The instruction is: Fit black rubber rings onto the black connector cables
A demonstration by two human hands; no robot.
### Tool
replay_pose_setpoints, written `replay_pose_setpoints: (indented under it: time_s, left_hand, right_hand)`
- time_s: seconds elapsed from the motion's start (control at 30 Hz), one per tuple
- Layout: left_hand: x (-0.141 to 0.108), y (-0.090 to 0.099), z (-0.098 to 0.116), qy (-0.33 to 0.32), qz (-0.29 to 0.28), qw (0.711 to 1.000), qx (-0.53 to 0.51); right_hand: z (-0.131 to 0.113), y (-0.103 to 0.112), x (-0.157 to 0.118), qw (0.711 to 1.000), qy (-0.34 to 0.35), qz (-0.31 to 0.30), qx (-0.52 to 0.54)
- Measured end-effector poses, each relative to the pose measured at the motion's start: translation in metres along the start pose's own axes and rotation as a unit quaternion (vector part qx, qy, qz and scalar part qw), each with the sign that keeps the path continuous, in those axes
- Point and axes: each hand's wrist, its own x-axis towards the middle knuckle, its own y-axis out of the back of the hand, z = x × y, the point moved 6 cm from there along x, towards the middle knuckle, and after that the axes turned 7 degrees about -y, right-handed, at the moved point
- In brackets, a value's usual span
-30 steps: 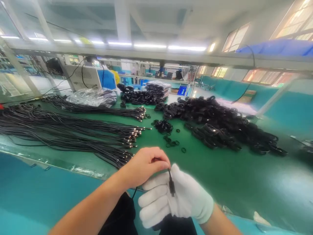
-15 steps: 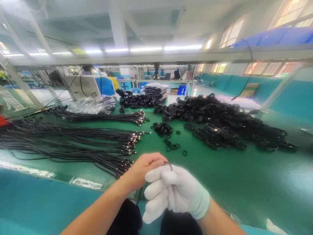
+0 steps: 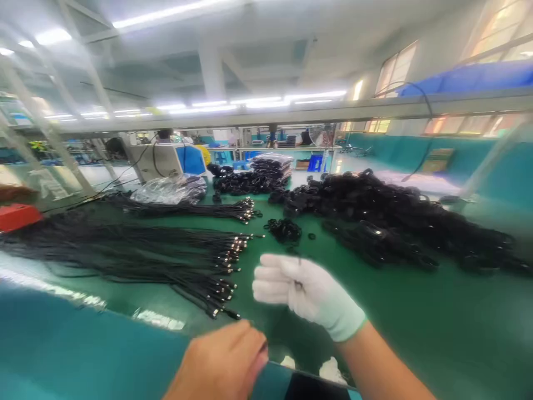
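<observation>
My right hand (image 3: pixel 308 291), in a white glove, is raised over the green table. Its fingers stretch left, with the thumb pressed against them. A small dark piece (image 3: pixel 298 284) shows at the thumb; its kind is unclear. Lower and to the left, my bare left hand (image 3: pixel 225 361) is curled, slightly blurred, at the table's front edge. Something dark shows at its fingertips, too little to name. Black cables (image 3: pixel 166 278) with metal-tipped ends lie to the left. Just beyond the glove is a small heap of black rings (image 3: pixel 284 230).
A large pile of black coiled cables (image 3: pixel 375 216) covers the right back. Behind are more coils (image 3: pixel 245 182), stacked bags (image 3: pixel 271 165), clear plastic (image 3: pixel 166 190) and a white-and-blue machine (image 3: pixel 166 159). A red object (image 3: pixel 19 218) lies far left. A shelf bar (image 3: pixel 250 114) crosses above.
My hands, together before, are now apart. The left has dropped toward me and the gloved right has risen with its fingers straighter. The view has tilted slightly up and left.
</observation>
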Motion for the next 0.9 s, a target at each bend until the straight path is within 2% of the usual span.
replay_pose_setpoints:
  time_s: [0.07,0.13,0.2,0.27,0.4,0.5,0.6,0.67,0.73,0.8,0.83,0.9]
  left_hand:
    - [0.013,0.038,0.0,0.009,0.051,0.998,0.046]
    - [0.026,0.061,-0.005,0.021,0.048,0.998,0.028]
    - [0.035,0.069,-0.011,0.031,0.033,0.999,-0.025]
    - [0.041,0.069,-0.016,0.033,0.031,0.996,-0.078]
    - [0.048,0.06,-0.026,0.039,0.038,0.986,-0.16]
    - [0.049,0.044,-0.038,0.059,0.036,0.961,-0.269]
    - [0.038,0.007,-0.051,0.122,0.049,0.914,-0.383]
    - [0.02,-0.026,-0.056,0.176,0.059,0.902,-0.39]
    - [-0.001,-0.054,-0.053,0.198,0.065,0.918,-0.336]
    - [-0.017,-0.063,-0.04,0.173,0.058,0.956,-0.23]
    - [-0.02,-0.059,-0.03,0.141,0.048,0.975,-0.167]
    - [-0.018,-0.035,-0.009,0.065,0.029,0.997,-0.041]
  right_hand:
    - [0.025,-0.01,0.001,0.995,-0.078,-0.055,-0.038]
    - [0.044,-0.02,-0.003,0.984,-0.132,-0.104,-0.054]
    - [0.054,-0.027,-0.007,0.979,-0.152,-0.131,-0.044]
    - [0.058,-0.032,-0.008,0.978,-0.154,-0.137,-0.035]
    - [0.063,-0.04,-0.007,0.979,-0.156,-0.129,-0.026]
    - [0.06,-0.045,-0.007,0.984,-0.133,-0.117,-0.006]
    - [0.049,-0.048,-0.007,0.987,-0.107,-0.118,0.037]
    - [0.038,-0.047,-0.005,0.986,-0.078,-0.114,0.088]
    - [0.023,-0.038,-0.003,0.99,-0.023,-0.076,0.113]
    - [0.014,-0.026,-0.001,0.995,0.029,-0.014,0.091]
    - [0.013,-0.021,-0.001,0.997,0.039,0.014,0.069]
    - [0.022,-0.016,-0.001,0.999,0.012,0.036,0.019]
